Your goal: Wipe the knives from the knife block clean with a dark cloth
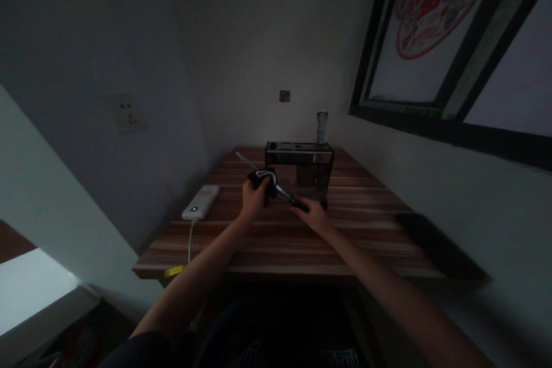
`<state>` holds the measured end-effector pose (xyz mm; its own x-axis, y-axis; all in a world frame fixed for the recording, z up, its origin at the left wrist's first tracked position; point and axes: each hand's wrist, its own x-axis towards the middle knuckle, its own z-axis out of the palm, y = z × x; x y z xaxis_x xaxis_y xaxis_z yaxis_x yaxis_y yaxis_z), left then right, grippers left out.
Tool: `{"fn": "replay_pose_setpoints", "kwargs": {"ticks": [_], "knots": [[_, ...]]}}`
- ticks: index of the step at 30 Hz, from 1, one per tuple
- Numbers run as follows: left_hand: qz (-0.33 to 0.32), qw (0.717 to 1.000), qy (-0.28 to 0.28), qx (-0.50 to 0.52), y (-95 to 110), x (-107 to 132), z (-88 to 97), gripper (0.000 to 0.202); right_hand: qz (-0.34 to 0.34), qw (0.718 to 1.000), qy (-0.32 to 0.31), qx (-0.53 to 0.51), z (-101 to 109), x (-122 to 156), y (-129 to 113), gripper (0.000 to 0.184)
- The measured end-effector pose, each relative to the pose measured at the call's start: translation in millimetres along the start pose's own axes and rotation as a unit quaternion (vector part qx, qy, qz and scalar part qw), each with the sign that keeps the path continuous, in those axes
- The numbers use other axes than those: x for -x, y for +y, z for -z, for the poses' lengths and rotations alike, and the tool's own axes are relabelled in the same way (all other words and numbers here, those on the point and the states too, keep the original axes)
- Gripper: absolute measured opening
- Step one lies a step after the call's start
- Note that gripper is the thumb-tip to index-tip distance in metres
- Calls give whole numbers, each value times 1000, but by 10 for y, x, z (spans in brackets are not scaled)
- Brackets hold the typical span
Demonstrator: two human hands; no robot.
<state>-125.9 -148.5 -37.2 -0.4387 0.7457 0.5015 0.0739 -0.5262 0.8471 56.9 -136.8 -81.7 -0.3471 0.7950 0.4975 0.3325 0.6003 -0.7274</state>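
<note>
A long, thin metal tool with a black handle [301, 204] slants across the space over the table; the dim light hides whether it is a knife or a rod. My right hand [317, 217] grips the handle. A dark folded cloth [271, 184] with a pale edge is wrapped around the metal part, pinched by my left hand [253, 198]. The bare metal tip [245, 159] sticks out beyond the cloth to the upper left. Just behind both hands stands a clear box with a black frame [299, 148], like a small tank.
A patterned cylinder [321, 127] stands at the box's right rear. To the left on the striped wooden table [345, 241] lies a white power bank [202, 202], its cable running over the front edge near a yellow tag [174, 271]. A dark flat object [440, 244] lies at right.
</note>
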Motion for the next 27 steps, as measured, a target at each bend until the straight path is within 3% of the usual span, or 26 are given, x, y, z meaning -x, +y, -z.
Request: {"fn": "replay_pose_setpoints", "kwargs": {"ticks": [5, 11, 18, 27], "knots": [[-36, 994, 101, 7, 73, -196, 135, 33, -7, 1000, -18, -12, -8, 8, 16, 36], [-85, 980, 171, 62, 77, -372, 298, 35, -19, 999, -39, -33, -28, 20, 44, 35], [-82, 975, 185, 89, 31, -429, 343, 37, -32, 998, -35, -37, -41, 20, 43, 37], [-66, 983, 164, 51, 31, -316, 268, 37, -34, 998, -41, -30, -7, 28, 69, 39]]}}
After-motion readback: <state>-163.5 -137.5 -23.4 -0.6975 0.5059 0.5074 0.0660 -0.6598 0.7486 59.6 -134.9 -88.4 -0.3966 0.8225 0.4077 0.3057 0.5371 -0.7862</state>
